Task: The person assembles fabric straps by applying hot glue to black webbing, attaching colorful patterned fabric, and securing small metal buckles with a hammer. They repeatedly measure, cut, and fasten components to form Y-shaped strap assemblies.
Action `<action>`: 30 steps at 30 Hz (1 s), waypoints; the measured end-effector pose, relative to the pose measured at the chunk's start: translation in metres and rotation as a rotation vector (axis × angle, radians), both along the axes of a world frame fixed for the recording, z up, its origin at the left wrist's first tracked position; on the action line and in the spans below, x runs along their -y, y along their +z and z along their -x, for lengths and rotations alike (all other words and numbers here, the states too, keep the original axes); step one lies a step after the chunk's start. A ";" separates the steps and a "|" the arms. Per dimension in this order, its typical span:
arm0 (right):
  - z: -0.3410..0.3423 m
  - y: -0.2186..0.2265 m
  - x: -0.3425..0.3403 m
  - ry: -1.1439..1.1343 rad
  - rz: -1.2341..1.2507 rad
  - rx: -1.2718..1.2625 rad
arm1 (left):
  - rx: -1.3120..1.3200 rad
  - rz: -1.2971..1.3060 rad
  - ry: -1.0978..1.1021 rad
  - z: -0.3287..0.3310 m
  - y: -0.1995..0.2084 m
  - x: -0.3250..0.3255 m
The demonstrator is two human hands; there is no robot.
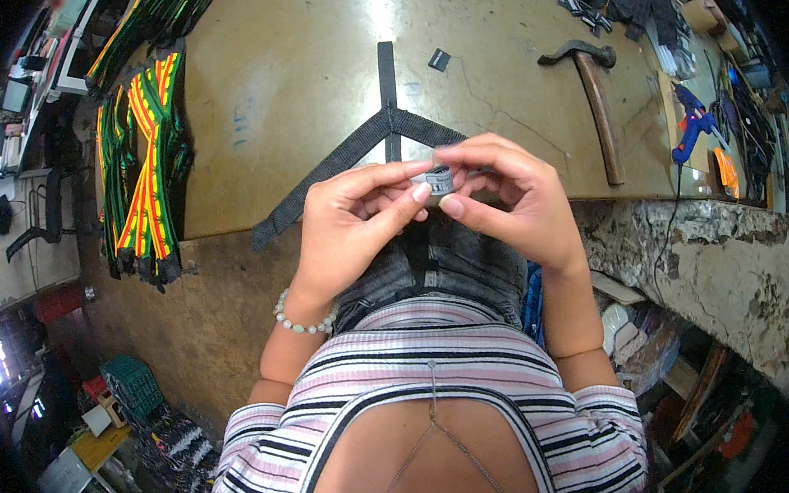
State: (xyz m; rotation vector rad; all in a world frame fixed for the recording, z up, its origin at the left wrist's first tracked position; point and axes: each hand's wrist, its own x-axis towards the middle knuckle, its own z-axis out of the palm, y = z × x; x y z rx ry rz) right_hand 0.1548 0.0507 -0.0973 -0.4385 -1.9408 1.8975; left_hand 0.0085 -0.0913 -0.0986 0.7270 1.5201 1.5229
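Over the table's near edge, my left hand (351, 217) pinches a small coiled grey strip (437, 180) with dark marks, its thumb pressed on the coil's near side. My right hand (520, 195) curls round the other side of the coil, with thumb and forefinger at its edge. Just beyond my hands lies a black webbing harness (332, 161), three straps meeting at a stitched joint. Its right arm passes partly behind my right hand. The strip's far end and some of my fingertips are hidden.
A hammer (593, 105) rests right of the harness, a blue glue gun (691, 125) farther right with its cord hanging. A small black tag (439, 59) lies beyond the harness. Bundles of striped coloured straps (151, 159) drape over the table's left edge.
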 end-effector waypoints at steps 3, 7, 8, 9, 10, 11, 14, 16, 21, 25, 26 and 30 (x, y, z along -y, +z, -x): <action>-0.001 -0.002 -0.005 0.013 0.004 0.150 | -0.015 -0.072 -0.023 -0.001 -0.003 0.000; -0.001 -0.014 -0.001 -0.129 -0.535 -0.042 | 0.073 -0.097 -0.027 0.002 -0.016 -0.004; -0.001 -0.017 -0.002 -0.144 -0.676 -0.122 | 0.193 -0.045 -0.087 0.008 -0.018 -0.005; -0.001 -0.020 -0.002 -0.155 -0.814 -0.187 | 0.284 0.069 -0.135 0.012 -0.021 -0.006; -0.001 -0.021 -0.004 -0.167 -0.952 -0.252 | 0.434 0.109 -0.166 0.013 -0.023 -0.005; -0.002 -0.023 -0.005 -0.161 -0.999 -0.271 | 0.514 0.044 -0.209 0.014 -0.025 -0.006; -0.004 -0.022 -0.007 -0.152 -1.116 -0.359 | 0.454 0.003 -0.203 0.009 -0.025 -0.008; -0.006 -0.019 -0.004 -0.199 -1.025 -0.270 | 0.333 0.041 -0.153 0.007 -0.020 -0.009; -0.009 -0.015 0.008 -0.113 0.301 -0.091 | 0.094 0.072 -0.104 0.004 -0.009 -0.007; -0.006 -0.020 0.010 -0.057 0.302 0.008 | -0.070 0.075 -0.100 0.001 -0.010 -0.006; -0.005 -0.022 0.010 -0.074 0.292 -0.012 | -0.106 0.069 -0.089 0.000 -0.011 -0.005; 0.001 -0.030 0.013 -0.099 0.382 -0.015 | -0.046 0.141 -0.065 0.002 -0.013 -0.003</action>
